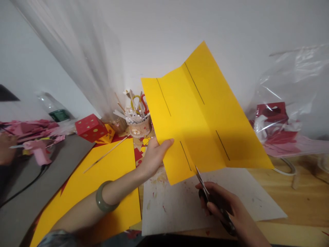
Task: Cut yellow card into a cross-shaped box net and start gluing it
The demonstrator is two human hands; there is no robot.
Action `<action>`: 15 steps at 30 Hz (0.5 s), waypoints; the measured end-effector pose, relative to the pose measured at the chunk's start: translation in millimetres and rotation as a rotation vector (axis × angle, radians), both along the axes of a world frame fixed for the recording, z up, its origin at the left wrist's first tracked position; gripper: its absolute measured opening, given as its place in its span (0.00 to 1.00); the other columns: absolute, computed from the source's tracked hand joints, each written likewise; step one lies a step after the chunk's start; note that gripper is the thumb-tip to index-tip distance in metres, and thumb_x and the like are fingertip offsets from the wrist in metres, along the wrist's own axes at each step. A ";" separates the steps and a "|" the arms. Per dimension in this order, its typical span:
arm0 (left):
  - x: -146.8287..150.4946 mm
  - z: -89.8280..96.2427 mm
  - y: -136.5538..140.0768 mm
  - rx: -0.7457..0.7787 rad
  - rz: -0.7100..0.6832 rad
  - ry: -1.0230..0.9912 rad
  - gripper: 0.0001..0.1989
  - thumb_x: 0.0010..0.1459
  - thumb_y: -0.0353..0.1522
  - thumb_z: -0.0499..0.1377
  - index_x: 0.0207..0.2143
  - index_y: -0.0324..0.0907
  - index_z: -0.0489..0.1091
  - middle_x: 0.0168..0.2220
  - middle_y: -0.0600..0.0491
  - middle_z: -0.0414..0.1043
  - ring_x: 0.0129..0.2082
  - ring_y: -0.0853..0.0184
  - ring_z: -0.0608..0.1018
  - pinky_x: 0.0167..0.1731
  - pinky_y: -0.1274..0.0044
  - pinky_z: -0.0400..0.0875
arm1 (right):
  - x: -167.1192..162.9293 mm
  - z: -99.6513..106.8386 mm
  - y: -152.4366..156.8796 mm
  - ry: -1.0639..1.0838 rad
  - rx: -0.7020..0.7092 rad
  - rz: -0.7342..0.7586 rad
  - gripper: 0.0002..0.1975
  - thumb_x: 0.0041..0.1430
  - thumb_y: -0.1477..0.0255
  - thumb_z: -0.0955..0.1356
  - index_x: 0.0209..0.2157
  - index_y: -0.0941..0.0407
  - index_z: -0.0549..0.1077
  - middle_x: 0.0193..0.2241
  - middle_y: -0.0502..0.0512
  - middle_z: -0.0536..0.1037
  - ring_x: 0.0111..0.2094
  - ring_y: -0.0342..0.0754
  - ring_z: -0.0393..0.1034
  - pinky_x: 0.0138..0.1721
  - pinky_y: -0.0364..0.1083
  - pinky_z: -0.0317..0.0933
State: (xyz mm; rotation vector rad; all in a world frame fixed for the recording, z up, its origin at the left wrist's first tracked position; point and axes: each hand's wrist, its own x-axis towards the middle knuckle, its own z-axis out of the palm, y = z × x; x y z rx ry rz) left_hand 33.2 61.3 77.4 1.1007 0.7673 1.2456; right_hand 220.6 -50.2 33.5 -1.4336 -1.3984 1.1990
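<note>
My left hand (154, 156) pinches the left edge of a folded yellow sheet (200, 120), thumb on the near face and fingers hidden behind. The sheet is raised above the table, creased, and marked with several dark straight lines. In my right hand (226, 202) is a pair of scissors (204, 188) with dark handles. Their blade tips meet the lower edge of the sheet, just right of one dark line. A white sheet with stains and scraps (172, 206) lies on the table below.
At left lie a large yellow sheet (118, 192) with a thin stick (105, 154) on it, a red box (91, 127), a pink glue gun (38, 152) and a bottle (55, 108). A cup of sticks (140, 127) stands behind. At right is a clear plastic bag (280, 89). Another person's hand (7, 149) shows far left.
</note>
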 end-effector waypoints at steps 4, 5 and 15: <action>0.2 -0.6 0.9 -0.014 0.005 0.007 0.11 0.53 0.33 0.59 0.39 0.41 0.73 0.38 0.50 0.77 0.34 0.64 0.78 0.34 0.75 0.71 | 0.3 1.2 0.8 0.002 -0.013 0.058 0.20 0.51 0.55 0.68 0.40 0.54 0.74 0.24 0.51 0.70 0.25 0.46 0.64 0.31 0.46 0.62; 0.3 -0.6 0.9 -0.016 0.005 0.010 0.11 0.53 0.33 0.59 0.39 0.41 0.73 0.38 0.50 0.77 0.34 0.64 0.78 0.33 0.75 0.71 | 0.8 1.4 1.5 0.001 -0.021 0.076 0.20 0.51 0.55 0.67 0.40 0.54 0.74 0.24 0.52 0.70 0.26 0.47 0.64 0.31 0.46 0.62; 2.0 1.0 -2.3 -0.069 0.043 0.020 0.11 0.51 0.33 0.62 0.39 0.41 0.74 0.36 0.52 0.79 0.32 0.64 0.79 0.33 0.76 0.71 | -0.1 7.9 1.2 0.060 -0.047 0.121 0.21 0.52 0.54 0.67 0.40 0.57 0.71 0.25 0.50 0.68 0.26 0.44 0.62 0.28 0.43 0.56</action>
